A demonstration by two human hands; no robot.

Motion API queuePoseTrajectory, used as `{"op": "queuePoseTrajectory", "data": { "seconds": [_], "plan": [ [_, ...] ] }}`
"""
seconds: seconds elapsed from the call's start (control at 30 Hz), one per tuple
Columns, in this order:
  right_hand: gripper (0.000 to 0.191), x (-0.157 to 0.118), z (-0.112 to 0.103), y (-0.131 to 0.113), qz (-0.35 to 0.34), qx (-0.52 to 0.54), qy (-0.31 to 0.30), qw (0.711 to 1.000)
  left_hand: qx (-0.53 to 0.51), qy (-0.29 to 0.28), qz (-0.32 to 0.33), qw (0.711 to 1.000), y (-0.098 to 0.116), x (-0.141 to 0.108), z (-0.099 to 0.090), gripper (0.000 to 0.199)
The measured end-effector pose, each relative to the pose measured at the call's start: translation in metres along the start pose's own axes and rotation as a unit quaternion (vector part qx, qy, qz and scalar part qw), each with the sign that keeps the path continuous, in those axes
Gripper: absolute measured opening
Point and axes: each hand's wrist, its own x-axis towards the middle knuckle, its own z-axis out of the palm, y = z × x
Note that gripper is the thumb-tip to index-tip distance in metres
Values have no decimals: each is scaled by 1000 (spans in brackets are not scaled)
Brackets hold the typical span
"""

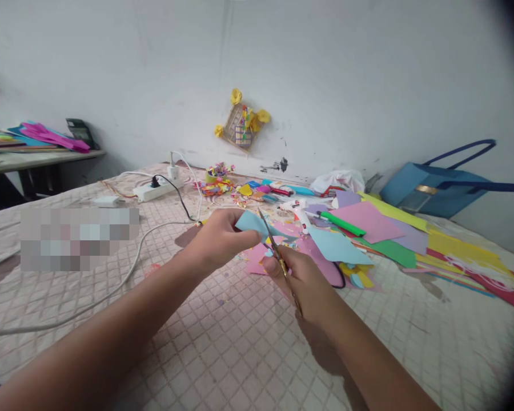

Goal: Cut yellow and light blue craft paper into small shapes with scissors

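Note:
A small piece of light blue paper (252, 222) is pinched between the thumb and fingers of my left hand (220, 237). My right hand (302, 277) grips a pair of scissors (281, 261) with gold-coloured handles, blades pointing up and away from me. The blades lie close against the right edge of the blue paper; whether they are cutting into it I cannot tell. Below and behind the hands are pink paper (317, 257) and scattered scraps. A larger light blue sheet (338, 246) lies just right of the scissors.
Right of my hands are a white glue gun (300, 216), a green marker-like stick (341, 224) and coloured sheets (370, 221). A blue bag (432, 191) leans at the wall. On the left stand a power strip (156, 189) and a white cable (139, 248). A flower decoration (243, 128) hangs ahead.

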Motion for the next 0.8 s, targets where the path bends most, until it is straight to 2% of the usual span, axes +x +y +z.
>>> {"op": "queuePoseTrajectory", "data": {
  "seconds": [0.2,0.33,0.5,0.57,0.7,0.8],
  "plan": [
    [41,-1,-1,-2,12,22,-11,1000,8,-21,-8,1000,-2,1,-3,14],
    [41,-2,-4,-7,17,98,-24,995,-37,-10,14,999,-2,-2,1,12],
    [41,-2,-6,-9,11,125,-17,992,-113,-13,45,992,-3,-7,12,15],
    [41,-2,-6,-10,7,131,-15,991,-137,12,39,990,-7,-10,20,17],
    [40,-2,-4,-13,-12,127,-9,992,-175,106,27,978,-17,-15,34,22],
    [41,-1,-3,-13,-26,121,-4,992,-181,128,29,975,-22,-17,38,22]
  ]
}}
